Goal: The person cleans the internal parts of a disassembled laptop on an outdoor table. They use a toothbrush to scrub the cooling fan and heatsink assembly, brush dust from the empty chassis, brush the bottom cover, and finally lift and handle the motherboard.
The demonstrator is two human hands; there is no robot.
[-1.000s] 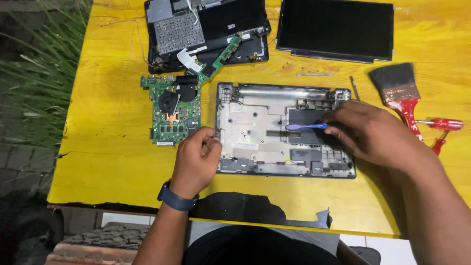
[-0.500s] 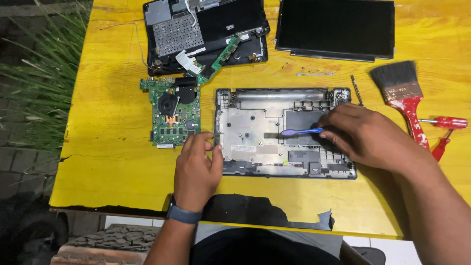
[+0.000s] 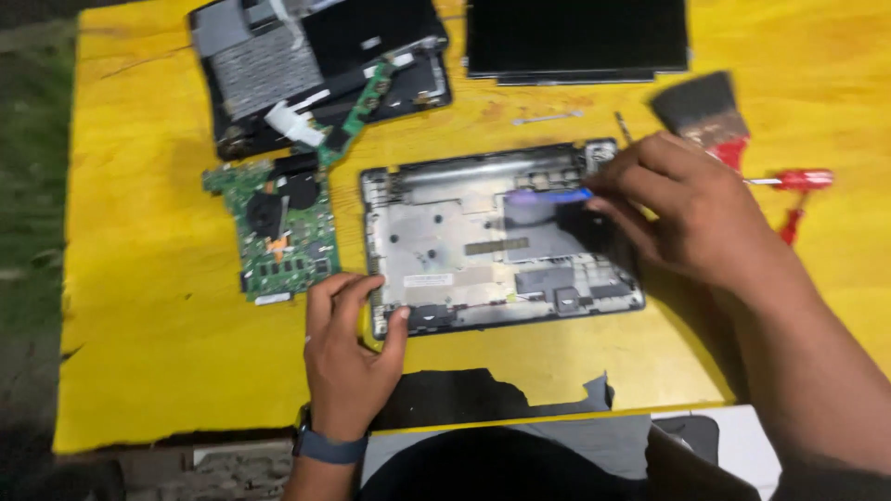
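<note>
1. Since half a second ago: tool tip gone up from mid-tray toward the far rim, bracing hand slid lower onto the near-left corner, whole view swung closer.
2. Right hand [image 3: 691,218] pinched shut on a slim blue-tipped tool [image 3: 554,196], fingers [image 3: 620,176] bunched tight round the handle, tip lying low over the dark patch inside the shell.
3. Left hand [image 3: 348,348] spread flat, fingers apart, thumb and forefinger hooked over the front-left corner of the laptop base shell [image 3: 445,241], pinning it to the yellow table [image 3: 148,353].
4. Risk, judged from here: only one corner pinned, so a hard push with the tool could pivot the shell or pop the tip out, likely scratching the metal tray or snapping a plastic clip.
5. Green motherboard [image 3: 283,232] lying bare just beside the shell's left edge; a sudden skid of the shell would probably knock it.
6. Farther out: opened keyboard deck [image 3: 316,65] at top left, screen panel [image 3: 575,37] at top, paintbrush [image 3: 701,107] and red screwdriver [image 3: 798,179] just behind the right hand, close enough to be swept by a wrist.
7. Heavy blur here, exact contact point of the tip impossible to tell.
</note>
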